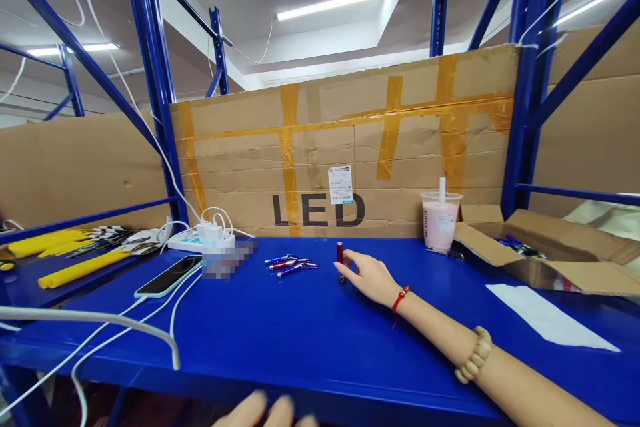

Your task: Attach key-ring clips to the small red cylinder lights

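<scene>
My right hand (367, 275), closed in a pinch, holds a small dark red tube (339, 252) upright at the blue tabletop. A dark end of the tube shows below the fingers. To its left lie several small metallic pen-shaped pieces in a loose group, among them a red one (283, 265) and a blue-purple one (290, 271). My left hand (267, 412) shows only as blurred fingers at the bottom edge, in front of the table. Whether it holds anything is hidden.
A phone (167, 276) and white cables lie left, beside a power strip (190, 241). Yellow-handled items (83, 269) sit farther left. A pink drink cup (440, 223), an open cardboard box (540, 260) and white paper (547, 313) are right. Taped cardboard (240, 173) stands behind.
</scene>
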Tool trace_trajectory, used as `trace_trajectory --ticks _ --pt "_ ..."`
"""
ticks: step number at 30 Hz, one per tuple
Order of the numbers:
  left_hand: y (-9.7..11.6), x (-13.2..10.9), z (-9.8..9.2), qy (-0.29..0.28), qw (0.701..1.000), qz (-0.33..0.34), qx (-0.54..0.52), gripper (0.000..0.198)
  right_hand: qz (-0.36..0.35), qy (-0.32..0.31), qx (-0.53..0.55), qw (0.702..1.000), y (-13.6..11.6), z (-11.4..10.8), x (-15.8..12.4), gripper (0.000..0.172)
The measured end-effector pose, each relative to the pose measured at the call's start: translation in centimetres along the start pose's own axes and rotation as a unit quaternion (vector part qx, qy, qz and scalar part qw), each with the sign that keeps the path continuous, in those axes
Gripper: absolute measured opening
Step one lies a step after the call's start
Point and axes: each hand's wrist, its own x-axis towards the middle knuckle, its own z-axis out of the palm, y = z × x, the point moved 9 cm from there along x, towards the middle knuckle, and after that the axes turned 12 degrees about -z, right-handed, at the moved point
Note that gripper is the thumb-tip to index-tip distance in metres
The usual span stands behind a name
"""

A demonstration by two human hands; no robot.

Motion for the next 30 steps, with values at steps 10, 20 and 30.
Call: trace_trajectory --ticks 10,20,30 --pt "-1.7 15.4 15.5 -0.142 0.947 -0.176 -0.227 0.043 0.013 0.009 -0.037 0.999 1.2 -0.4 0.3 0.024" --pt "-1.9 15.6 15.9 -0.106 0.937 -0.111 -0.315 0.018 0.034 0.002 0.033 0.999 2.9 0.8 0.3 0.019" --pt "-5.5 15.2 16.1 -0.073 0.899 -0.261 -0.343 0.011 0.039 -0.013 -0.004 0.999 3.8 1.0 0.0 0.035"
